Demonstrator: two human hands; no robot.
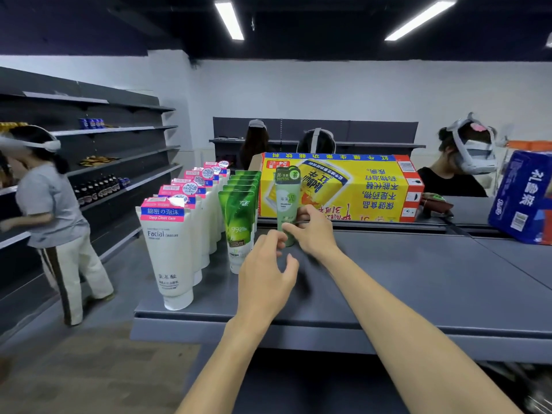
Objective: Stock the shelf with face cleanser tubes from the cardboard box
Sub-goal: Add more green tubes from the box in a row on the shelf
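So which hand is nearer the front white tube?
Left. The left hand is beside the green row, nearer the white tube; the right hand is farther right, holding the pale green tube.

On the shelf [388, 282], tube rows [191, 222] stand left, the cardboard box [337, 186] behind.

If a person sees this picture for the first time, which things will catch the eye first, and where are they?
The big yellow cardboard box printed upside down lies at the back of the grey metal shelf. In front of it, both hands hold a pale green tube upright: the right hand grips its lower part, the left hand touches its base. To the left stand rows of white facial cleanser tubes and dark green tubes.
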